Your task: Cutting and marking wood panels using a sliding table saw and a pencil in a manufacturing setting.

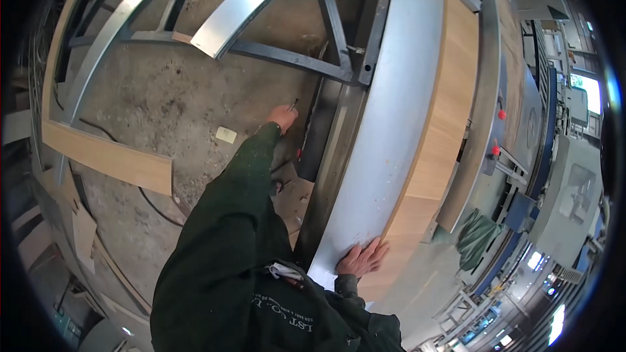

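My left hand point(283, 118) is stretched forward over the floor, left of the machine. Its fingers are closed around a small, thin, dark rod-like piece point(293, 103), whose exact kind is too small to make out. My right hand point(362, 259) lies flat, fingers spread, across the edge of a pale wooden board point(433, 137). That board lies lengthwise along a smooth silver metal table point(385, 124). Nothing is gripped in the right hand.
A metal frame point(293, 57) with a silver sliding rail point(251, 6) spans the upper left. Another wooden strip point(107, 156) is at the left. A fence bar point(479, 98) runs beyond the board, beside red knobs point(496, 150). A yellowish scrap point(225, 134) lies on the floor.
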`<action>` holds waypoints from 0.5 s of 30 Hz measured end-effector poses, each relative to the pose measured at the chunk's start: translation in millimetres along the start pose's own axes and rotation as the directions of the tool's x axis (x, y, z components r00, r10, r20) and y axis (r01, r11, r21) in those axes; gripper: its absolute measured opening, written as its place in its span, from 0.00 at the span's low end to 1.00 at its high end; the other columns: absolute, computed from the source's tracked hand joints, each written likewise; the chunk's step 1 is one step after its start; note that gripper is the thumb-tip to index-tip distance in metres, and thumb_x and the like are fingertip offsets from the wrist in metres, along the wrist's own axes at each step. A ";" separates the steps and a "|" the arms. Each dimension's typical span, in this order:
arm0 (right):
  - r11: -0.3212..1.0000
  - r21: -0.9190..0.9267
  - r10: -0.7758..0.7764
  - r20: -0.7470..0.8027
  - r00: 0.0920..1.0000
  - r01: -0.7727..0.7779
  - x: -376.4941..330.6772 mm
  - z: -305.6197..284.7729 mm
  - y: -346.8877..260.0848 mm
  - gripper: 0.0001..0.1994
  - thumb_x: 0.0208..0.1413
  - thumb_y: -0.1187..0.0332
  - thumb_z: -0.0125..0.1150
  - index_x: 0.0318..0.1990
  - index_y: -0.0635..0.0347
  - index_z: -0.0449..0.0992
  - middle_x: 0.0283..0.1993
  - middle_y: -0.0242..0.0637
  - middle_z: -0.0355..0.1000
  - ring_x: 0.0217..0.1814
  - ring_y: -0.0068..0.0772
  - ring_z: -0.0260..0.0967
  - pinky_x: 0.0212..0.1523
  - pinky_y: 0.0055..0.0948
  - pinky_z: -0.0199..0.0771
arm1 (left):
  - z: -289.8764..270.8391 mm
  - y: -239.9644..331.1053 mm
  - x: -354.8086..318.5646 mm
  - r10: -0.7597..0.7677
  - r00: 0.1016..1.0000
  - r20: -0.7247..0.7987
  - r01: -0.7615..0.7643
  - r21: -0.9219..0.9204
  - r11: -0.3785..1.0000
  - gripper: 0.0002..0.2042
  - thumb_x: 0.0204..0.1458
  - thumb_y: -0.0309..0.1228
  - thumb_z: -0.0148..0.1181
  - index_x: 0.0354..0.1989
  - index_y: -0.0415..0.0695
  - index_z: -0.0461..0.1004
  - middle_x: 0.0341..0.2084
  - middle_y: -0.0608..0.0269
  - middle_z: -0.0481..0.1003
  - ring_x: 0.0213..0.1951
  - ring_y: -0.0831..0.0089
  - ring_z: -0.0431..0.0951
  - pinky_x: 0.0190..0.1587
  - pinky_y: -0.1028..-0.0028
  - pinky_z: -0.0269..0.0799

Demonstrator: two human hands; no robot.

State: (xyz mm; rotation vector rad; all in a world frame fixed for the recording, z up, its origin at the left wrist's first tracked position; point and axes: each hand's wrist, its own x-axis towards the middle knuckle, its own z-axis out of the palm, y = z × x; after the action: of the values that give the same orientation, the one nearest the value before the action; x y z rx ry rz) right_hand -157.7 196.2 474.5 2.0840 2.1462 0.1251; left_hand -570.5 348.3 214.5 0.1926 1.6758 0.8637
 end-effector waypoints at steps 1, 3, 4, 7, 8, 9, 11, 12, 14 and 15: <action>0.999 0.034 -0.006 -0.029 1.000 0.007 12.0 -4.3 1.1 0.33 0.65 0.53 0.45 0.75 0.60 0.58 0.80 0.56 0.47 0.82 0.63 0.38 0.75 0.62 0.36 | 10.8 12.3 11.9 -0.016 1.000 0.015 0.017 -0.023 1.000 0.13 0.57 0.41 0.56 0.32 0.43 0.75 0.17 0.62 0.70 0.19 0.69 0.73 0.20 0.61 0.65; 1.000 0.003 0.010 -0.048 0.999 -0.010 4.1 -0.4 14.8 0.33 0.66 0.53 0.45 0.75 0.60 0.58 0.80 0.57 0.46 0.82 0.63 0.38 0.75 0.62 0.37 | 33.9 12.7 19.3 -0.102 0.993 0.065 0.100 0.037 0.994 0.14 0.56 0.42 0.55 0.31 0.42 0.75 0.17 0.60 0.70 0.21 0.66 0.75 0.23 0.59 0.68; 0.999 0.032 0.032 -0.066 0.997 -0.030 -19.3 18.9 16.1 0.33 0.66 0.53 0.44 0.75 0.60 0.58 0.80 0.58 0.46 0.82 0.62 0.39 0.75 0.63 0.37 | 35.6 -18.3 25.5 -0.107 0.992 0.069 0.104 0.044 0.994 0.14 0.56 0.42 0.55 0.31 0.42 0.75 0.17 0.60 0.70 0.21 0.66 0.75 0.23 0.59 0.68; 0.998 0.025 0.053 -0.085 0.995 -0.051 -70.4 59.9 25.1 0.33 0.68 0.51 0.42 0.75 0.61 0.58 0.80 0.59 0.44 0.82 0.62 0.39 0.75 0.63 0.38 | 55.5 -100.0 48.8 -0.086 0.990 0.112 0.080 0.059 0.995 0.15 0.56 0.41 0.55 0.35 0.41 0.77 0.20 0.55 0.74 0.22 0.62 0.77 0.26 0.60 0.70; 0.999 0.023 0.048 -0.074 0.996 -0.046 -66.0 56.9 25.9 0.34 0.69 0.49 0.40 0.75 0.60 0.57 0.81 0.58 0.44 0.82 0.62 0.39 0.74 0.62 0.38 | 62.4 -112.1 64.3 -0.098 0.989 0.113 0.091 0.063 0.994 0.15 0.57 0.42 0.55 0.39 0.42 0.79 0.22 0.53 0.76 0.24 0.61 0.79 0.27 0.61 0.72; 0.999 0.022 0.037 -0.066 0.997 -0.036 -56.5 50.3 23.5 0.34 0.69 0.49 0.40 0.75 0.60 0.57 0.81 0.58 0.44 0.82 0.62 0.39 0.74 0.62 0.38 | 66.6 -119.0 80.8 -0.107 0.988 0.107 0.100 0.066 0.993 0.16 0.57 0.42 0.55 0.43 0.43 0.80 0.24 0.50 0.78 0.25 0.60 0.80 0.28 0.62 0.73; 0.991 0.135 -0.003 -0.032 0.999 0.007 -43.5 37.3 -3.9 0.35 0.69 0.46 0.38 0.75 0.61 0.58 0.81 0.59 0.44 0.83 0.62 0.39 0.74 0.62 0.38 | 9.1 -149.1 113.2 0.227 0.973 0.037 -0.230 0.194 0.954 0.17 0.58 0.42 0.56 0.48 0.44 0.80 0.26 0.49 0.78 0.24 0.60 0.80 0.28 0.62 0.74; 0.979 0.203 -0.023 -0.034 0.999 0.030 -42.0 33.8 -13.6 0.35 0.69 0.45 0.37 0.74 0.61 0.58 0.80 0.60 0.44 0.83 0.62 0.39 0.74 0.62 0.38 | -21.1 -148.7 119.5 0.547 0.833 0.085 -0.543 0.315 0.779 0.19 0.58 0.43 0.56 0.52 0.45 0.80 0.28 0.49 0.79 0.23 0.60 0.80 0.28 0.63 0.74; 0.998 0.046 0.039 -0.086 0.995 -0.035 -34.5 34.0 23.5 0.35 0.69 0.45 0.37 0.74 0.62 0.58 0.80 0.61 0.44 0.83 0.62 0.39 0.74 0.62 0.38 | 101.2 -101.2 109.7 0.278 0.944 0.178 -0.288 0.035 0.957 0.21 0.59 0.44 0.57 0.54 0.45 0.79 0.28 0.49 0.80 0.21 0.59 0.80 0.28 0.63 0.75; 0.998 -0.003 0.064 -0.117 0.991 -0.065 -35.2 31.8 37.2 0.35 0.69 0.45 0.37 0.74 0.62 0.58 0.80 0.62 0.44 0.83 0.63 0.39 0.74 0.62 0.39 | 141.2 -67.6 93.2 -0.007 0.964 0.264 0.038 -0.112 0.993 0.22 0.59 0.45 0.59 0.57 0.46 0.78 0.28 0.50 0.80 0.20 0.59 0.79 0.28 0.63 0.75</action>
State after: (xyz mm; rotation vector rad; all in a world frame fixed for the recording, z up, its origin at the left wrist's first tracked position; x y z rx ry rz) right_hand -115.0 160.9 450.8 2.1947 2.1390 0.2673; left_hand -450.8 412.9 93.4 0.1988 1.3736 0.8756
